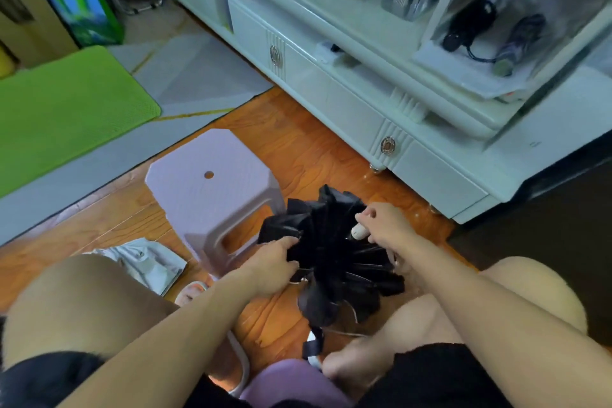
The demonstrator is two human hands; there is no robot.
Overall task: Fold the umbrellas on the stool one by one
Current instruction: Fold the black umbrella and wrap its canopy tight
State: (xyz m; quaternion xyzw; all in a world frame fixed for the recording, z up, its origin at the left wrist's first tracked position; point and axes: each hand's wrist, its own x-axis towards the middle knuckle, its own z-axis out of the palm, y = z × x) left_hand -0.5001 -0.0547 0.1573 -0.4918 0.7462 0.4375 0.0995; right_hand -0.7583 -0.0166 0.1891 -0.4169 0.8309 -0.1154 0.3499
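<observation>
So we're sitting low with the black umbrella (331,252) held out over the wooden floor (298,149), between our knees and just right of the pale lilac stool (212,189), not on it. It's collapsed but the canopy is all loose and floppy, ribs fanning out, strap dangling near our foot. Our left hand (275,267) grips the left side of the canopy, fingers curled into the fabric. Our right hand (384,223) is at the upper right edge, fingers pinching a fold, right next to the white handle (359,231) poking out. The stool's top has nothing on it, just the little hole in the seat. There's a grey bag (149,258) on the floor to the left, a green mat (66,103) further back, and a white cabinet (364,93) on the right with two folded umbrellas (496,36) up in a clear tray.
</observation>
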